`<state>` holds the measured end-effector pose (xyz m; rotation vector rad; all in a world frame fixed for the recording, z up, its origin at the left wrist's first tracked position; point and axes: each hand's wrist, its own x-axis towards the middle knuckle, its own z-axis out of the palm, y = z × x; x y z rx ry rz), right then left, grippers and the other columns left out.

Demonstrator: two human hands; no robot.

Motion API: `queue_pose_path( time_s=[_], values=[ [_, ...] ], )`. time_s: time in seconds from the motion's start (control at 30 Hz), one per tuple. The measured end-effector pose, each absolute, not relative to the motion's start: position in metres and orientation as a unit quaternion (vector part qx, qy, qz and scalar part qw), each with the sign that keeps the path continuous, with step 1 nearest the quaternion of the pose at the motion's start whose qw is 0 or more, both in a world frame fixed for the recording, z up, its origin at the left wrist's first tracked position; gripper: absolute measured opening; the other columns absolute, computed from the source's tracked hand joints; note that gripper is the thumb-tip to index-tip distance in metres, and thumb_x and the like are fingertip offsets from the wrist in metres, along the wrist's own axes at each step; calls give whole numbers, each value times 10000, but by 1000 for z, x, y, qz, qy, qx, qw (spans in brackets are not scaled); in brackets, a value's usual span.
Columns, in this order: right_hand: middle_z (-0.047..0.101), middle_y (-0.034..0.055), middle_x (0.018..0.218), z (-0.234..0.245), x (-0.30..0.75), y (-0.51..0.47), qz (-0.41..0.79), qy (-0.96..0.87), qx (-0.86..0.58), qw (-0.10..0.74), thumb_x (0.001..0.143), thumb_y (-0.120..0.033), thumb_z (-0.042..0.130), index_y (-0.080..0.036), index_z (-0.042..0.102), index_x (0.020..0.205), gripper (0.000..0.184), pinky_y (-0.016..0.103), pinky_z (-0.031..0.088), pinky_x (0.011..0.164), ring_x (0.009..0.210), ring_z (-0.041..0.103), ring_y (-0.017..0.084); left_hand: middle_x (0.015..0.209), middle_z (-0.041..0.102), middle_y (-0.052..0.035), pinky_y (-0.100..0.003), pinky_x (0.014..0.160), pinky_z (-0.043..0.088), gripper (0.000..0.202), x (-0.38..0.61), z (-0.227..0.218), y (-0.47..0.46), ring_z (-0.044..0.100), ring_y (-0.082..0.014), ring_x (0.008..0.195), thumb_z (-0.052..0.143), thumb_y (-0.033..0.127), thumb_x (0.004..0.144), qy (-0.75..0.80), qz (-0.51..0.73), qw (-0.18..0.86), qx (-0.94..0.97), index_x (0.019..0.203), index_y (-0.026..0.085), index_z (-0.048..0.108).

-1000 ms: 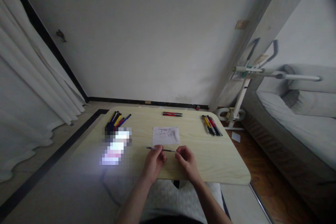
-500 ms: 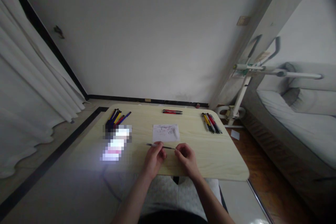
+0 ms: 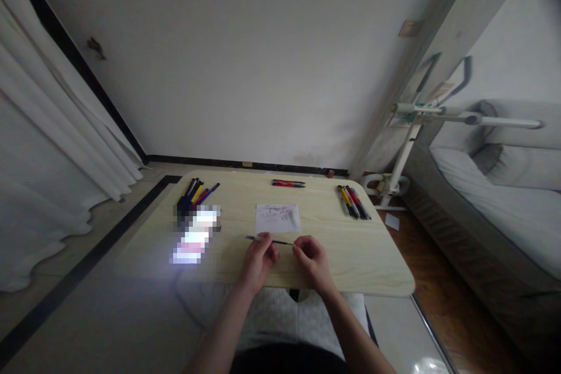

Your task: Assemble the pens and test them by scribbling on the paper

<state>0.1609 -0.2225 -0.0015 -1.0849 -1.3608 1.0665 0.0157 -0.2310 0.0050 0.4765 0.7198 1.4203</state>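
A slim dark pen (image 3: 283,242) with a pale, greyish left end lies level across my two hands, just above the table's near half. My left hand (image 3: 258,263) pinches it between thumb and fingers near its middle. At the pen's right end, my right hand (image 3: 314,262) has its thumb and fingertips closed on the tip. Whether the pen is whole or only its inner part is too small to tell. Just beyond my hands lies a white sheet of paper (image 3: 277,219) with dark scribbles on it.
Two red-and-black pens (image 3: 288,183) lie at the far edge of the light wooden table (image 3: 372,263). Several pens (image 3: 353,203) are grouped at the right, several markers (image 3: 197,194) at the left. A glowing, pixelated screen (image 3: 196,236) is at the left.
The view has shifted slightly. Both hands keep nearly the same pose on the pen, and the things on the table stay in their places.
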Motion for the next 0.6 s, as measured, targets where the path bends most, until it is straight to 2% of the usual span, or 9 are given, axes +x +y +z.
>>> queue_pose_path(
  time_s=[0.3,0.6],
  values=[
    [548,3,657,-3,161,-221,443,-572,-464,511,721,-294,579,-169,552,742,129,235,385,537,587,485,124,540,440,64,-186,465,317,139,15,2,-231,422,-47,457,595,251,748,308,629,682,212,772,166,489],
    [549,1,654,-7,161,-220,449,-577,-463,501,706,-286,588,-173,561,779,138,233,372,514,562,472,117,553,460,55,-197,486,345,121,15,0,-230,447,-57,477,581,240,757,310,626,683,215,771,160,491]
  ],
)
